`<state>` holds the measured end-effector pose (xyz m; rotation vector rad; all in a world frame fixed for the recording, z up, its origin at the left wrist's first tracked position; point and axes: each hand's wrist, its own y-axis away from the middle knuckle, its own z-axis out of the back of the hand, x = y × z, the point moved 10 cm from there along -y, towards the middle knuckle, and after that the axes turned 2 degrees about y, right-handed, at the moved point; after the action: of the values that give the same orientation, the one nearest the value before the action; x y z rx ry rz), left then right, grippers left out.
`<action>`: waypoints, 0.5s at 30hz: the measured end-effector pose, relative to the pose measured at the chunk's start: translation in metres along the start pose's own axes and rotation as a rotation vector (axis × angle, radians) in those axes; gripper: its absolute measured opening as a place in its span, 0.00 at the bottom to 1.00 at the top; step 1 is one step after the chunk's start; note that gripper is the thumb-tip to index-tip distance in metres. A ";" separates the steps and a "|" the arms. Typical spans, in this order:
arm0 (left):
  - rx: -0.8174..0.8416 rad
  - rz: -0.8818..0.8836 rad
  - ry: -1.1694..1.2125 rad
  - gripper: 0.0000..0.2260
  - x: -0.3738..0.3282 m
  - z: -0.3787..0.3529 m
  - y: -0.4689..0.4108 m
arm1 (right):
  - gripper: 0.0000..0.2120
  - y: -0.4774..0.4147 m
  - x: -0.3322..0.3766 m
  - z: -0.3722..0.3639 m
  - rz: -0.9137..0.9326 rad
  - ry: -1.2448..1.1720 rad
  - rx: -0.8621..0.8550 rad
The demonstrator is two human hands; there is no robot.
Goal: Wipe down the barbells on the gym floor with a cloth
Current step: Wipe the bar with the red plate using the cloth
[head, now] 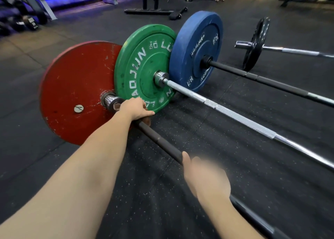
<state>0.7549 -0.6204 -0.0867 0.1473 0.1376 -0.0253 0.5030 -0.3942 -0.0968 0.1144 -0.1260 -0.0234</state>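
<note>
Nearest, dark steel barbell [159, 141], red disc plate [72, 86]: left hand [134, 108] grips shaft, likely wiping; right hand [206, 177], blurred, lies over it, closure untellable.

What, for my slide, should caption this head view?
Left hand grips the red-plate barbell near its collar; right hand blurred.

Red plate [72, 86] with white scratches, green plate [142, 66], blue plate [198, 39] — the near bar [159, 141] is black, the floor [198, 126] black with white specks.

Red plate [72, 86] has chipped, scuffed paint; green plate [142, 70] matt rubber; silver bar [235, 115] bright knurled metal; black bar [159, 141] dull; floor [162, 193] speckled, grainy rubber.
</note>
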 end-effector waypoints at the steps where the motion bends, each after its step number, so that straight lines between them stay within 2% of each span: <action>1: -0.022 -0.006 0.018 0.24 -0.003 0.001 0.002 | 0.28 0.001 0.001 0.000 0.005 -0.002 0.000; 5: -0.044 -0.063 0.138 0.28 -0.021 -0.004 0.009 | 0.28 0.000 0.000 0.000 0.002 -0.010 -0.006; 8: 0.066 -0.136 0.204 0.30 -0.035 -0.015 0.015 | 0.28 0.000 -0.001 0.001 -0.003 0.005 -0.014; 11: 0.133 -0.162 0.184 0.27 -0.030 -0.014 0.015 | 0.28 -0.001 -0.002 0.003 -0.004 0.011 -0.020; 15: 0.080 -0.130 0.092 0.19 -0.018 -0.006 0.005 | 0.28 -0.002 -0.004 0.006 -0.023 0.032 -0.043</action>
<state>0.7363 -0.6139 -0.0891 0.2198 0.2383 -0.1539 0.4987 -0.3965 -0.0916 0.0735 -0.0922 -0.0475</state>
